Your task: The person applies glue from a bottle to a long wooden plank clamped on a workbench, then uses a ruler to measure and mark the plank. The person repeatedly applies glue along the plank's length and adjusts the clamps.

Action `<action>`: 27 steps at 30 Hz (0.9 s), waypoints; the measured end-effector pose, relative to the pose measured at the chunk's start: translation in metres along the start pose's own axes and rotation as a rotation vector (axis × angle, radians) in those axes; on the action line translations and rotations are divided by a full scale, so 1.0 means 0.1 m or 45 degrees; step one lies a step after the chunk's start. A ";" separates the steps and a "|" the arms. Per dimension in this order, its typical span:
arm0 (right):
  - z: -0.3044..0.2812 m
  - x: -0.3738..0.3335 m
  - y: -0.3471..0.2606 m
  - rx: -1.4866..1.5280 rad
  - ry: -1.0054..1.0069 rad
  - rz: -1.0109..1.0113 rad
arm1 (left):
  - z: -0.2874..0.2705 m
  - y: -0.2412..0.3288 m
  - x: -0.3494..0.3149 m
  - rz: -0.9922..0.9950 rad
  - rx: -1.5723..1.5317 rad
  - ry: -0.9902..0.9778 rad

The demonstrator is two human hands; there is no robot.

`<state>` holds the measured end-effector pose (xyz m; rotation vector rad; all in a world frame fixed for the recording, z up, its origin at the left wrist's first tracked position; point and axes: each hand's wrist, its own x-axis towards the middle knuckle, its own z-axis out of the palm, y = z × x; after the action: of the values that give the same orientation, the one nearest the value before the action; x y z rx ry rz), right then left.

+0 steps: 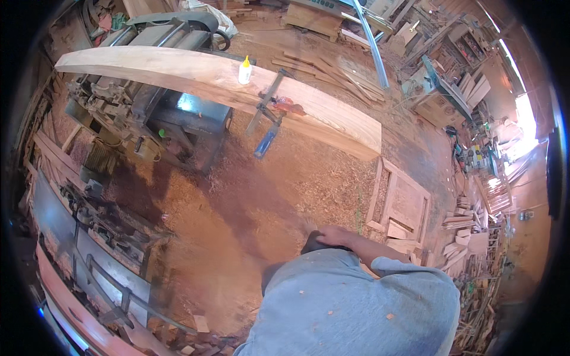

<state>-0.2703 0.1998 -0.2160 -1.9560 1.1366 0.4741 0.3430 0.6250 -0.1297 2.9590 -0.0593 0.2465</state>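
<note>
The right hand [331,236] rests curled against dark cloth [313,245]; I cannot tell whether it grips anything, and the left is out of view. Well ahead, stretching mostly leftward of it, lies a long, pale wooden beam [178,64].

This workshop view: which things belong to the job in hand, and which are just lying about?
Probably part of the job:
long wooden beam
blue-handled clamp across it
yellow-capped white bottle standing on it

Probably just lying about:
panelled wooden frame
loose wooden strips
wood shavings
</note>
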 end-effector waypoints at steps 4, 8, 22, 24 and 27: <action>-1.20 -0.22 -1.30 0.168 0.050 -0.184 | -0.63 1.03 -0.96 0.243 -0.426 0.052; -2.80 -0.48 -1.37 0.234 1.049 -0.795 | -0.65 1.84 -2.11 0.504 -0.846 -0.148; -4.72 1.13 0.26 0.568 0.024 -0.892 | -0.79 4.82 -4.71 0.913 -0.387 -0.565; -4.68 1.28 0.25 0.543 -0.061 -0.888 | -0.79 4.97 -4.80 0.895 -0.384 -0.539; -4.61 1.43 0.26 0.522 -0.068 -0.895 | -0.83 5.03 -4.89 0.823 -0.276 -0.551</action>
<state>-0.2510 -0.2510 -0.0424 -1.8067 0.4066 -0.0811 -0.1797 0.1568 -0.0471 2.6237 -1.0242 -0.3101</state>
